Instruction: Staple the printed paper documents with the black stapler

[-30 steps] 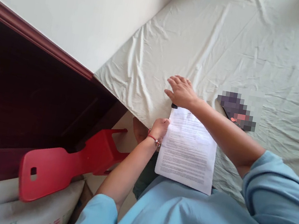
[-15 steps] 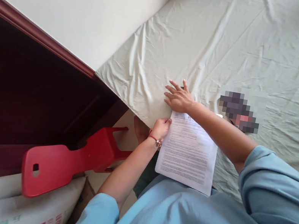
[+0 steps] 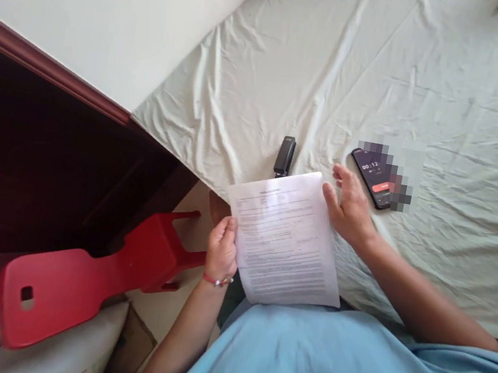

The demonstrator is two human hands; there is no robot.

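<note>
Printed paper [image 3: 287, 245] lies tilted in front of me, its lower edge close to my blue shirt. My left hand [image 3: 222, 249], with a red beaded bracelet at the wrist, pinches the paper's left edge. Beside the upper right corner of the paper is my right hand [image 3: 351, 208], its thumb and fingers apart; nothing shows in its grasp. Just beyond the paper's top edge a black stapler [image 3: 285, 155] rests on the sheet-covered bed, its near end close to the paper.
A phone [image 3: 371, 176] with a running timer, partly pixelated, lies right of my right hand on the pale bed sheet [image 3: 460, 108]. On the floor at left stands a red plastic chair [image 3: 51, 293] by white sacks [image 3: 71, 348]. Dark wood furniture [image 3: 41, 163] borders the left side.
My right hand has left the stapler, uncovering it, and moved right to the paper's corner. My left hand has drawn the paper's left side down and toward me, turning the paper.
</note>
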